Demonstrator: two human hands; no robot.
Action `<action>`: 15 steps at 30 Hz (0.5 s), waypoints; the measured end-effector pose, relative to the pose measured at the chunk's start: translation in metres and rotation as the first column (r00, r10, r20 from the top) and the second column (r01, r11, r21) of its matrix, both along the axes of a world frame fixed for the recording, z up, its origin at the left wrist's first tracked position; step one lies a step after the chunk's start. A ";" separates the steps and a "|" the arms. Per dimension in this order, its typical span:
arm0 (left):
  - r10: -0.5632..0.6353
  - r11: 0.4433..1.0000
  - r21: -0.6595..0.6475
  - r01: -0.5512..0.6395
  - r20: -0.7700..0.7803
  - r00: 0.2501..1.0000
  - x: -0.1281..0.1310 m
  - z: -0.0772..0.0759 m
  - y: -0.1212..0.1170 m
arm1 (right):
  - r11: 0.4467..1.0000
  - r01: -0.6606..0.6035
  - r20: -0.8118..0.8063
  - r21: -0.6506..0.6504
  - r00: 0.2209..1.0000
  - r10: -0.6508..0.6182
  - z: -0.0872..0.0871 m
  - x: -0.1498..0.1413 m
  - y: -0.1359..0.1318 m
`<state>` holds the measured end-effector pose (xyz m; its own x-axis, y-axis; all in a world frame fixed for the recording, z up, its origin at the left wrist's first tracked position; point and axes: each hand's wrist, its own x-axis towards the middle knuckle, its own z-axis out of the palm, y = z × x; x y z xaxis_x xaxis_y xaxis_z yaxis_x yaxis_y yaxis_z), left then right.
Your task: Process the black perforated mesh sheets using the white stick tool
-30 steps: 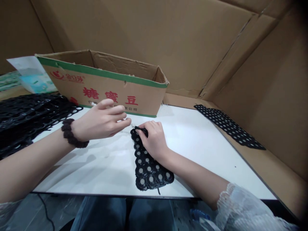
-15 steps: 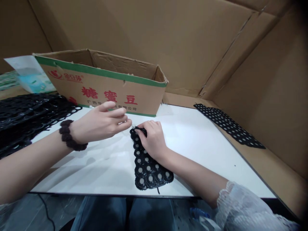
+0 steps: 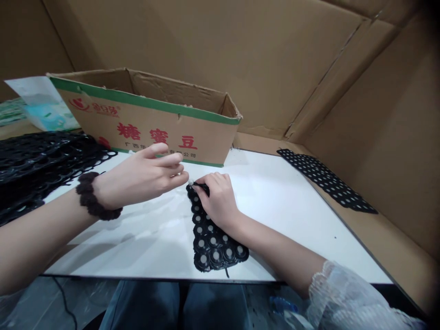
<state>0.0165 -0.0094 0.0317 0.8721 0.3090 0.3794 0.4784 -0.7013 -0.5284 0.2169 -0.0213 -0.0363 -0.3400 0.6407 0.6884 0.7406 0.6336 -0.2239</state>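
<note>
A black, flexible sheet of joined round cups with pale grey discs (image 3: 213, 241) lies on the white table, its far end curled up. My right hand (image 3: 220, 199) grips that far end, thumb on the near side and fingers folded over it. At the same corner, a small white piece (image 3: 191, 182) shows at the fingertips of my left hand (image 3: 147, 176). The index finger there is bent as in a pinch, while the other fingers fan out; the thumb is mostly hidden. A dark fluffy band circles my left wrist.
An open cardboard box (image 3: 206, 126) with red lettering stands behind my hands. Black ring-patterned sheets (image 3: 41, 165) are heaped at the left, near a tissue pack (image 3: 51, 112). Another dotted black sheet (image 3: 326, 181) lies along the right edge. Cardboard walls (image 3: 240, 55) enclose the table (image 3: 285, 206).
Very little differs. My left wrist has shifted slightly left and down, while its fingertips stay by the sheet's corner. My right hand keeps its grip.
</note>
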 end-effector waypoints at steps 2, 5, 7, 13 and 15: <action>-0.008 1.000 0.026 0.008 -0.006 1.000 -0.001 0.001 0.000 | 1.000 -0.001 -0.011 -0.011 1.000 0.001 0.001 0.000 -0.001; -0.003 0.995 0.100 0.006 -0.037 0.999 -0.002 0.002 0.001 | 1.000 -0.004 -0.027 -0.013 1.000 0.004 0.001 0.001 -0.002; -0.009 0.991 0.132 0.014 -0.040 0.999 -0.003 0.001 0.003 | 1.000 -0.004 -0.029 -0.013 1.000 0.003 0.001 0.001 -0.002; 0.000 0.986 0.166 0.008 -0.050 0.999 -0.004 0.001 0.003 | 0.999 -0.006 -0.037 -0.036 0.999 0.004 0.001 0.000 -0.002; 0.008 0.990 0.143 -0.002 -0.040 0.999 -0.005 0.000 0.004 | 0.999 -0.008 -0.038 -0.043 0.999 0.006 0.002 0.001 -0.003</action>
<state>0.0114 -0.0058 0.0322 0.8863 0.2581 0.3845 0.4577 -0.6148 -0.6423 0.2176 -0.0241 -0.0343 -0.3191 0.6680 0.6723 0.7265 0.6280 -0.2791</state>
